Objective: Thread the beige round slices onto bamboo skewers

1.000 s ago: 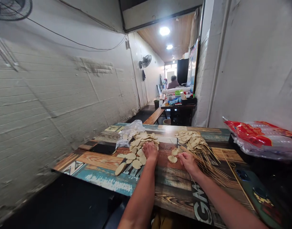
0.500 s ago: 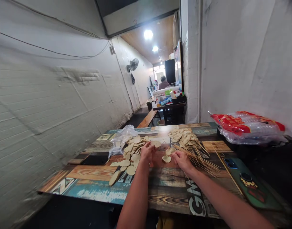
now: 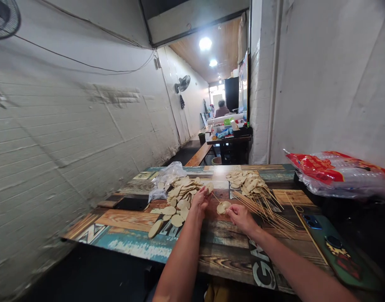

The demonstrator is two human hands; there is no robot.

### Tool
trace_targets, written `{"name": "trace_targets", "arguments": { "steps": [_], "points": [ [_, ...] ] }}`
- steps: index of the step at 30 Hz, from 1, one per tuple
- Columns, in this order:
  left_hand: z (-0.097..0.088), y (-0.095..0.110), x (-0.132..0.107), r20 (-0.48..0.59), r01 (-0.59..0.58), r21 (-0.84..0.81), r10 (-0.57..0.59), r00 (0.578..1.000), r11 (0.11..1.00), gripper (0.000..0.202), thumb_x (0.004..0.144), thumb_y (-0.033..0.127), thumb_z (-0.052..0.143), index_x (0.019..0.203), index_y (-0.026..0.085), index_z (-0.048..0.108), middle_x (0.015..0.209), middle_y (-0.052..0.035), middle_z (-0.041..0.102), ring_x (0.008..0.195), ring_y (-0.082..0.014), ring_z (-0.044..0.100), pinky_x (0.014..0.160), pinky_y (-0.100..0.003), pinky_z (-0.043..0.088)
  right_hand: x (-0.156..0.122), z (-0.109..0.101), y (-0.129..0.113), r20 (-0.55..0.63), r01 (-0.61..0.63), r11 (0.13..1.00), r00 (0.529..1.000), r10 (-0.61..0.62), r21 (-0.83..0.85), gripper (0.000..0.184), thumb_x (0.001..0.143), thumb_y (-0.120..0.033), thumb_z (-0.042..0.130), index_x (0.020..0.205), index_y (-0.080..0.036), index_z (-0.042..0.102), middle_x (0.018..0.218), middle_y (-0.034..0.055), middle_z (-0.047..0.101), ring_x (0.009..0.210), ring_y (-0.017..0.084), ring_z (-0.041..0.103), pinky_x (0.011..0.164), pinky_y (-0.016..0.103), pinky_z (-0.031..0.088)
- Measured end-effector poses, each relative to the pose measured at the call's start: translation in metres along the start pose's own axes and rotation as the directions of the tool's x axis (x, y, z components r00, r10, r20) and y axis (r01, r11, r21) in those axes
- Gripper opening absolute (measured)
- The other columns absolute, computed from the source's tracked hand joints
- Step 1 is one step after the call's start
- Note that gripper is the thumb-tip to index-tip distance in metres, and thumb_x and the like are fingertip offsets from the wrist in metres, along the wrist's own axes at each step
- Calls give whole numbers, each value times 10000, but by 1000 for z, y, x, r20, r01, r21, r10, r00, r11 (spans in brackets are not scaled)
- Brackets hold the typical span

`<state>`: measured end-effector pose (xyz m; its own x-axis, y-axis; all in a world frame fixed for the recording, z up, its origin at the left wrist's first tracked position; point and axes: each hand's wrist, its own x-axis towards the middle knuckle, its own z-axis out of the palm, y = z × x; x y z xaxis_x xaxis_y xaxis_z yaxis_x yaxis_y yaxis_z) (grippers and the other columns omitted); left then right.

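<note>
My left hand [image 3: 201,200] is closed, with a pale, thin round slice [image 3: 208,188] at its fingertips. Close by on the right, my right hand [image 3: 241,217] pinches the edge of slices [image 3: 223,207] that overlap each other. A short length of thin stick [image 3: 215,197] shows between the two hands; which hand bears it I cannot tell. Left of my left hand spreads a heap of loose slices [image 3: 183,188]. Beyond my right hand lies a pile of slices on skewers [image 3: 250,183], and bare bamboo skewers [image 3: 267,216] fan out beside that hand.
The patterned wooden table [image 3: 132,243] carries a crumpled clear plastic bag [image 3: 169,174] behind the heap. A dark flat object [image 3: 131,204] lies at left. At right are a green phone [image 3: 337,251] and a red-and-clear package [image 3: 339,167]. A person [image 3: 222,110] sits far back.
My right hand has closed on the slices, which now overlap more. My left hand has turned slightly with its slice raised, and a bit of stick has come into view. The camera view has shifted.
</note>
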<state>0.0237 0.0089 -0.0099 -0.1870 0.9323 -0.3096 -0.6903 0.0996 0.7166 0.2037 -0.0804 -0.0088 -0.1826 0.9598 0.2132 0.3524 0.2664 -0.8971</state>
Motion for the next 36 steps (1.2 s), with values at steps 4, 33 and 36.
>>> {"name": "trace_targets", "arguments": {
  "steps": [4,33,36],
  "points": [
    [0,0,0,-13,-21,31,21,1000,999,173,760,46,702,868,166,638,819,-48,705,786,-154,689,777,-300,570,0,1,0,10,-32,1000,999,32,1,247,763,-345,488,560,-211,534,436,-46,493,421,118,448,472,235,320],
    [-4,11,-4,59,-214,182,207,977,960,265,589,121,824,803,119,668,741,-48,699,651,-140,648,667,-283,528,-3,-5,-5,35,65,996,997,-63,-60,353,808,-416,474,519,-217,506,449,-38,445,470,122,414,494,233,294],
    [-5,12,-3,62,-197,186,189,980,963,265,587,109,825,803,120,672,723,-42,693,633,-129,632,656,-271,510,-4,-6,-5,28,91,994,996,-89,-67,354,811,-405,473,516,-214,502,456,-39,442,478,122,413,498,235,291]
  ]
}}
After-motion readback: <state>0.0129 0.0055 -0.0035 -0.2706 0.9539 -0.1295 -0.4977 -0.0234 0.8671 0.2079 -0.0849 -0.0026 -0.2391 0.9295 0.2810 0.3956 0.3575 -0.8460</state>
